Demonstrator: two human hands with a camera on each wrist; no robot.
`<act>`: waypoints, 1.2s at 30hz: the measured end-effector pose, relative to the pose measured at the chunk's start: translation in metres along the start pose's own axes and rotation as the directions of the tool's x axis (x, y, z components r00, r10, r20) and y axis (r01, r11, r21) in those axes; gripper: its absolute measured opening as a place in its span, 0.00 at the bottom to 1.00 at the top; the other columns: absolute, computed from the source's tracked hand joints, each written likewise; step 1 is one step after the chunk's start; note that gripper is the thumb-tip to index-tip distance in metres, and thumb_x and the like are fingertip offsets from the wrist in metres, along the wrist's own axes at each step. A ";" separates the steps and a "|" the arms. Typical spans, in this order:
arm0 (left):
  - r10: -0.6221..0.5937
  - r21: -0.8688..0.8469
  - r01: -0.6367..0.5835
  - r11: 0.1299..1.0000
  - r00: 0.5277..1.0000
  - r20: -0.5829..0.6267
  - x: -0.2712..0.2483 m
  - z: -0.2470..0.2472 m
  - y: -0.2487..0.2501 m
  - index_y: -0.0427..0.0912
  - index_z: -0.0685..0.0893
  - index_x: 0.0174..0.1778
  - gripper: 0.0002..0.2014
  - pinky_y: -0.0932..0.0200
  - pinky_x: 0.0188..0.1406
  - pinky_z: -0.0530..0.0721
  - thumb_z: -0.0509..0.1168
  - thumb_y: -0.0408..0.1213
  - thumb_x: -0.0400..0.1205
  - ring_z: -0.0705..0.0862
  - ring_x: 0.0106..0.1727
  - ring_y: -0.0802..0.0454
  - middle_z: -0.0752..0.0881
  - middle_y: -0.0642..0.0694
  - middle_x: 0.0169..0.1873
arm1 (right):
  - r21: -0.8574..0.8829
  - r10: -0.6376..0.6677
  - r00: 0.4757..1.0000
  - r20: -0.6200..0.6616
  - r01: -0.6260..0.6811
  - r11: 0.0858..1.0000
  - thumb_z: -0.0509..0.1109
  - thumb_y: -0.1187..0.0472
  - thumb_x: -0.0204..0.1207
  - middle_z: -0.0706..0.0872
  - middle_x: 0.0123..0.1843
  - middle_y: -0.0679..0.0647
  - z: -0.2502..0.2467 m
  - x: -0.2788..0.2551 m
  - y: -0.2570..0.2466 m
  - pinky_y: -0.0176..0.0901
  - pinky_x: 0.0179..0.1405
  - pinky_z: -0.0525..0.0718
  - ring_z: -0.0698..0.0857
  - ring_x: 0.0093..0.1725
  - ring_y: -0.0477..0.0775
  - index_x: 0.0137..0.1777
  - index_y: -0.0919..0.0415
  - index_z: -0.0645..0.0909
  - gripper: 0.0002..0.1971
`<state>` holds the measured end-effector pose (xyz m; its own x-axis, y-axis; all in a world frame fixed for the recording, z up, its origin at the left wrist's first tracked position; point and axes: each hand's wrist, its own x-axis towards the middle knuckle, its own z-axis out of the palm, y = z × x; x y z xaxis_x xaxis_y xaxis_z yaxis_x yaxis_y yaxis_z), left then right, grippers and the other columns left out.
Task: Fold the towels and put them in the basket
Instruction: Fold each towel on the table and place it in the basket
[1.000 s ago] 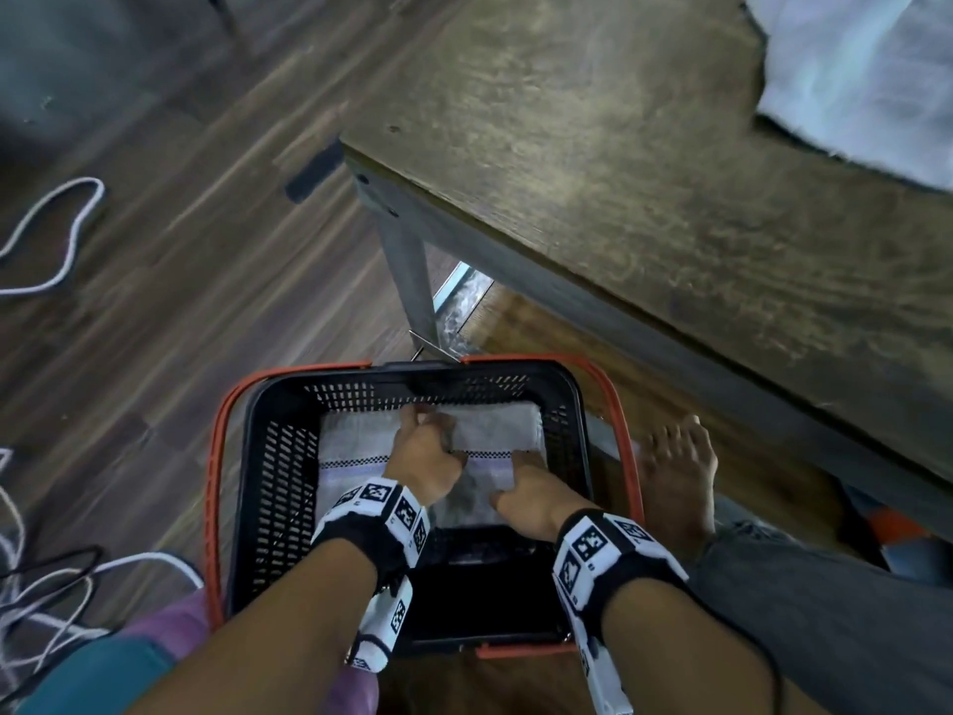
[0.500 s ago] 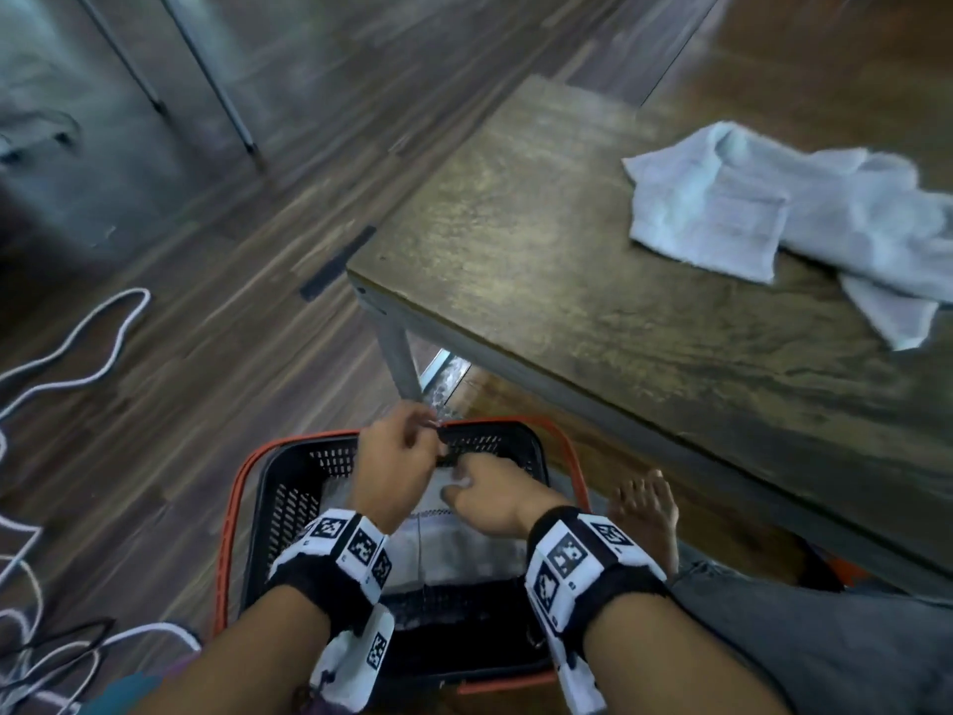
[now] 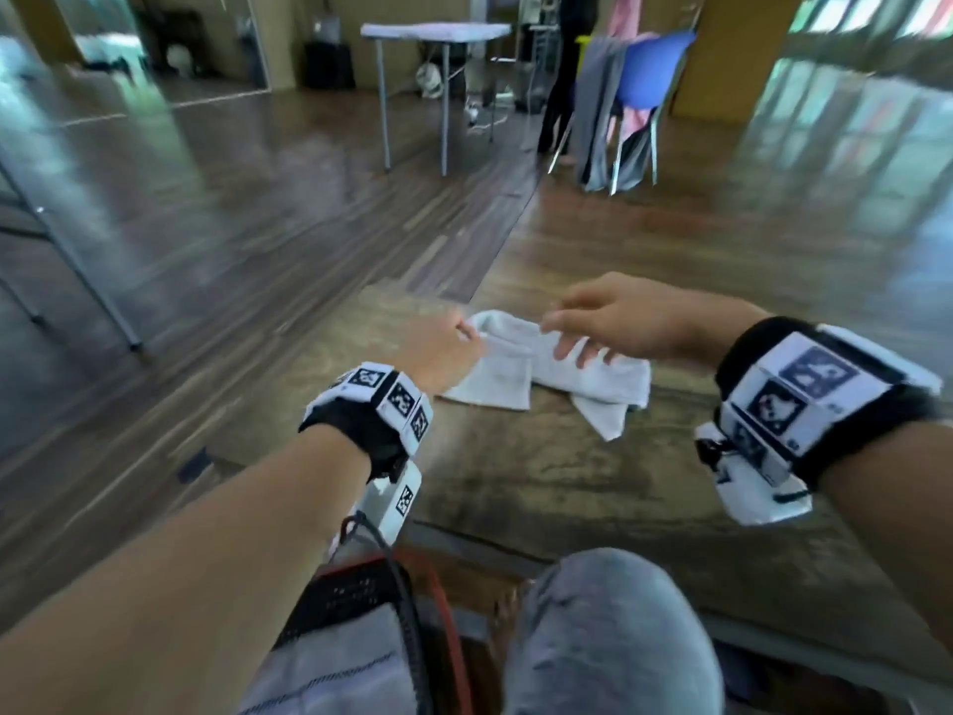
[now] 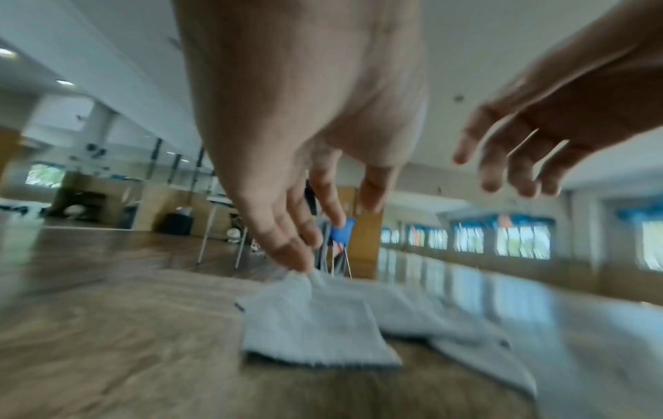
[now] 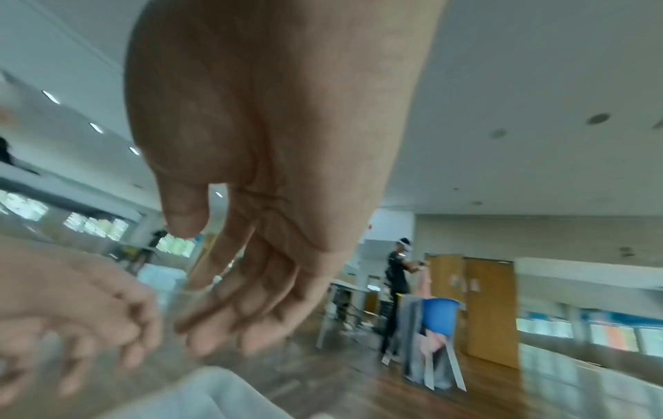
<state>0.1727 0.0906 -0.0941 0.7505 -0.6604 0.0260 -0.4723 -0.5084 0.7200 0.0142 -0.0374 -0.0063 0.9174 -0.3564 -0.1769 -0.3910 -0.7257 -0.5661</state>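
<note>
A crumpled white towel (image 3: 541, 376) (image 4: 323, 326) lies on the wooden table (image 3: 567, 487). My left hand (image 3: 464, 335) (image 4: 330, 235) reaches down to its far left corner, and the straight fingertips (image 4: 294, 255) touch the cloth. Just above the towel's middle hovers my right hand (image 3: 567, 338) (image 5: 208, 297), fingers spread and holding nothing. Below the table edge, by my left forearm, the black basket with a red rim (image 3: 356, 585) holds a folded grey-white towel (image 3: 330, 663). The wrist views are blurred.
My knee in grey trousers (image 3: 608, 637) is beside the basket under the table's near edge. Across the wooden floor stand a folding table (image 3: 433, 33), a blue chair draped with clothes (image 3: 644, 95) and a person (image 3: 562, 69). Metal stand legs (image 3: 67, 250) are at left.
Both hands left the folded towel in the basket and rose to the table, reaching the loose towel. The head view swung up from the basket to the tabletop.
</note>
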 end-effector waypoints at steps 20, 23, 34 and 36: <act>0.384 0.158 -0.569 0.807 0.709 0.591 0.023 0.120 0.176 0.43 0.77 0.47 0.06 0.55 0.35 0.75 0.57 0.38 0.88 0.78 0.42 0.47 0.82 0.44 0.45 | 0.231 0.018 0.847 -0.531 0.125 0.965 0.76 0.60 0.77 0.80 0.65 0.34 0.031 -0.069 0.186 0.28 0.49 0.76 0.83 0.55 0.34 0.75 0.40 0.68 0.31; 0.459 0.021 -0.591 0.806 0.649 0.607 0.006 0.140 0.217 0.49 0.76 0.45 0.07 0.58 0.37 0.74 0.58 0.42 0.88 0.81 0.43 0.51 0.83 0.48 0.46 | 0.286 0.084 0.701 -0.708 0.175 0.942 0.80 0.57 0.72 0.86 0.56 0.35 0.013 -0.083 0.192 0.38 0.50 0.83 0.87 0.54 0.40 0.67 0.40 0.74 0.27; 0.496 0.176 -0.605 0.777 0.760 0.421 -0.012 0.166 0.197 0.44 0.88 0.42 0.04 0.54 0.43 0.84 0.74 0.39 0.75 0.87 0.45 0.46 0.90 0.47 0.39 | 0.300 0.312 0.455 -0.834 -0.100 0.949 0.77 0.65 0.72 0.86 0.32 0.48 -0.013 -0.167 0.252 0.37 0.29 0.79 0.82 0.31 0.43 0.38 0.55 0.81 0.08; 0.420 0.185 -0.497 0.848 0.842 0.339 -0.011 0.164 0.191 0.43 0.89 0.37 0.03 0.54 0.39 0.82 0.73 0.37 0.76 0.87 0.43 0.46 0.88 0.49 0.33 | 0.324 0.355 0.361 -0.862 -0.144 0.935 0.74 0.66 0.72 0.83 0.30 0.47 -0.017 -0.178 0.259 0.28 0.23 0.74 0.79 0.29 0.40 0.36 0.56 0.77 0.09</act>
<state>-0.0017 -0.0897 -0.0709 0.2772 -0.9567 0.0893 -0.8588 -0.2050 0.4695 -0.2513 -0.1723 -0.1074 0.1296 -0.8937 0.4296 -0.4740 -0.4364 -0.7648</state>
